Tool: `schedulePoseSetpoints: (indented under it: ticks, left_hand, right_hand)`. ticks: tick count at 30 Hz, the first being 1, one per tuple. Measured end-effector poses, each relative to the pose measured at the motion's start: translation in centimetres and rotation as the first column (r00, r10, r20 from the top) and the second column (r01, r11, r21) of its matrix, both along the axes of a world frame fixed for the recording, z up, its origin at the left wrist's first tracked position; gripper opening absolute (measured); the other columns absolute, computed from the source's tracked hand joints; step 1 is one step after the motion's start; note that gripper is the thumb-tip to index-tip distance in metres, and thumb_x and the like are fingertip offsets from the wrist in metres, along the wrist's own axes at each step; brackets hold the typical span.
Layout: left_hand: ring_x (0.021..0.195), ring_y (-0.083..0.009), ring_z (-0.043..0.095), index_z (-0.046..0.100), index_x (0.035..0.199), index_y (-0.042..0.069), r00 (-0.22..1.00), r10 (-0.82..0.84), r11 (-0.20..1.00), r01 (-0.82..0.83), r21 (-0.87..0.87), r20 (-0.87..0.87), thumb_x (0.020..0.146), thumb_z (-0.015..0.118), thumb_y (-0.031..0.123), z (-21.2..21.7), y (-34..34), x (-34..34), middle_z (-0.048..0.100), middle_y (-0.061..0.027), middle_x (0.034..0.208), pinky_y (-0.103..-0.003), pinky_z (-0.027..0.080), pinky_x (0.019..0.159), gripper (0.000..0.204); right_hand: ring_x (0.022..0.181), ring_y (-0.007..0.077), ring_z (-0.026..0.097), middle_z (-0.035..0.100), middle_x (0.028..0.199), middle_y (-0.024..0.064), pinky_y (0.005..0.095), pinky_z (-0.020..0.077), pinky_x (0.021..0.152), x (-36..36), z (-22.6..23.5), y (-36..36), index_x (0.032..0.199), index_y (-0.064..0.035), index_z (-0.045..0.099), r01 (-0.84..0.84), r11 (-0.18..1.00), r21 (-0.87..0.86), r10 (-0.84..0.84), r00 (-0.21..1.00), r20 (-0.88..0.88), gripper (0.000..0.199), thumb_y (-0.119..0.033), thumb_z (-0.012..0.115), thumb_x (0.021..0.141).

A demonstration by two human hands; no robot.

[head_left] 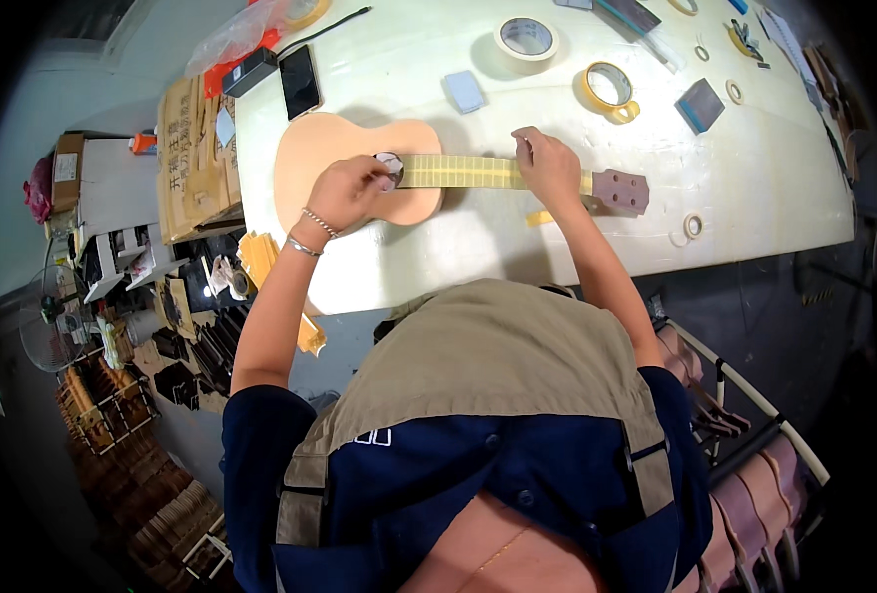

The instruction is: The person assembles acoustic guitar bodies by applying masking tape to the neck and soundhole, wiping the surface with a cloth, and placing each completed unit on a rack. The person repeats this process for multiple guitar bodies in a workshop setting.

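Note:
A small ukulele with a pale unfinished wood body lies flat on the table, its neck pointing right. Yellowish tape covers the fretboard, and the brown headstock has several holes. My left hand rests over the body with its fingers closed together at the soundhole, where a dark and pale round piece shows. Whatever those fingers grip is too small to make out. Over the upper neck, my right hand is curled, thumb and fingertips together; anything between them cannot be seen.
The pale table holds a wide tape roll, yellow tape, a grey-blue pad, a sanding block, a phone and a small tape roll. Cardboard stands at left; racked wooden parts stand at lower right.

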State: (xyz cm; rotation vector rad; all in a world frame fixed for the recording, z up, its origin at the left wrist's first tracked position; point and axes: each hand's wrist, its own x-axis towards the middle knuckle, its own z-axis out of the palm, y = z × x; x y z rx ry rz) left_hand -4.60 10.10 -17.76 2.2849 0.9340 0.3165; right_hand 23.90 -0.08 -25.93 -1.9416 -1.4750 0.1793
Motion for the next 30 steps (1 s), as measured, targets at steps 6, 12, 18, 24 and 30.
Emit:
schedulePoseSetpoints:
  ticks: [6, 12, 18, 24, 30]
  left_hand:
    - [0.087, -0.0257, 0.058, 0.064, 0.091, 0.005, 0.991, -0.105, 0.888, 0.132, 0.44, -0.085, 0.084, 0.055, 0.013, -1.5, -0.8, 0.0, 0.062, -0.0102, 0.099, -0.038, 0.04, 0.083, 0.014]
    - [0.096, -0.0243, 0.058, 0.061, 0.107, 0.003, 0.866, 0.034, 0.884, 0.207, 0.419, -0.499, 0.087, 0.053, 0.023, -2.5, -2.1, 2.0, 0.06, -0.0108, 0.111, -0.044, 0.035, 0.092, 0.03]
    - [0.092, -0.0279, 0.059, 0.064, 0.102, 0.006, 0.995, -0.043, 0.931, 0.071, 0.359, -0.085, 0.088, 0.051, 0.024, -2.9, -1.0, -0.9, 0.063, -0.0099, 0.101, -0.043, 0.032, 0.094, 0.027]
    - [0.097, -0.0212, 0.055, 0.067, 0.096, 0.011, 0.98, -0.047, 0.939, 0.11, 0.325, -0.196, 0.088, 0.052, 0.027, -2.2, -2.6, -1.1, 0.061, -0.0034, 0.105, -0.039, 0.031, 0.089, 0.023]
    - [0.091, -0.019, 0.053, 0.068, 0.082, 0.013, 0.958, -0.068, 0.941, 0.155, 0.301, -0.28, 0.085, 0.056, 0.024, -2.3, -1.5, -0.4, 0.063, -0.0013, 0.094, -0.038, 0.029, 0.083, 0.017]
  right_hand:
    - [0.063, 0.027, 0.062, 0.064, 0.067, 0.0098, 0.0391, 0.0483, 0.056, 0.0, -0.3, 0.1, 0.086, -0.0118, 0.065, 0.012, 1.0, 0.026, -0.013, 1.0, 0.018, 0.008, -0.014, 0.061, 0.08]
    - [0.063, 0.0271, 0.062, 0.064, 0.067, 0.0098, 0.0393, 0.0484, 0.056, 0.0, -0.3, 0.1, 0.086, -0.0123, 0.066, 0.012, 1.0, 0.012, -0.013, 1.0, 0.017, 0.008, -0.014, 0.061, 0.08]
    - [0.062, 0.0273, 0.062, 0.064, 0.067, 0.0096, 0.0395, 0.0484, 0.056, 0.0, 0.0, 0.1, 0.085, -0.0117, 0.065, 0.008, 0.999, 0.039, -0.008, 1.0, 0.012, 0.007, -0.014, 0.061, 0.08]
    - [0.062, 0.0277, 0.062, 0.063, 0.067, 0.0092, 0.0394, 0.0484, 0.056, 0.1, -0.4, 0.1, 0.086, -0.012, 0.065, 0.002, 0.999, 0.046, -0.003, 0.999, 0.033, 0.007, -0.014, 0.061, 0.08]
    - [0.062, 0.0269, 0.062, 0.064, 0.067, 0.0091, 0.0389, 0.0486, 0.056, -0.1, -0.2, 0.1, 0.086, -0.0119, 0.065, -0.003, 1.0, 0.021, 0.003, 1.0, 0.012, 0.007, -0.014, 0.06, 0.081]
